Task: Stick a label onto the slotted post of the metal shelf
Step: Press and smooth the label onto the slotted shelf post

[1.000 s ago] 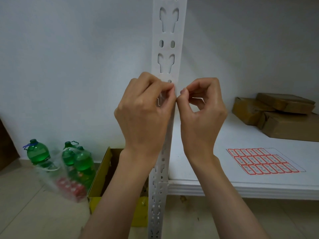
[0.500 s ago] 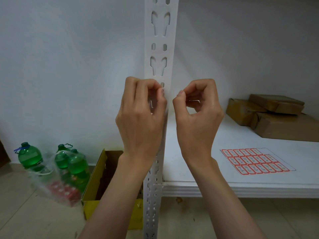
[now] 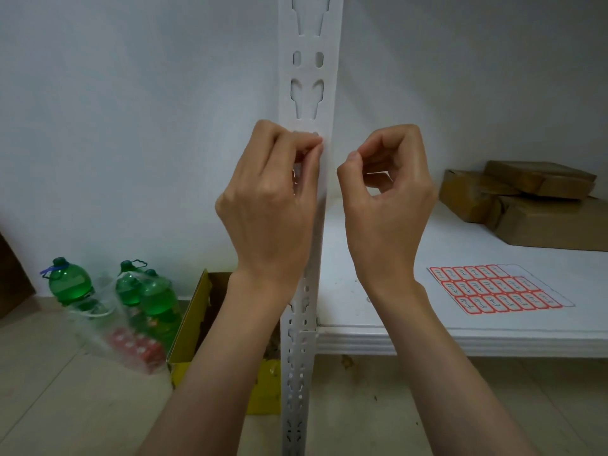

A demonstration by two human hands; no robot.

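Left hand (image 3: 266, 205) pinches the label (image 3: 293, 177), mostly hidden, against the slotted post (image 3: 307, 103). Right hand (image 3: 388, 199) curled, empty, just beside. Advise firm rubbing across it, keeping it square.

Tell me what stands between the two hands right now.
In the head view, the right-hand strip of the white slotted post shows between the left hand and the right hand; nothing else fills that gap.
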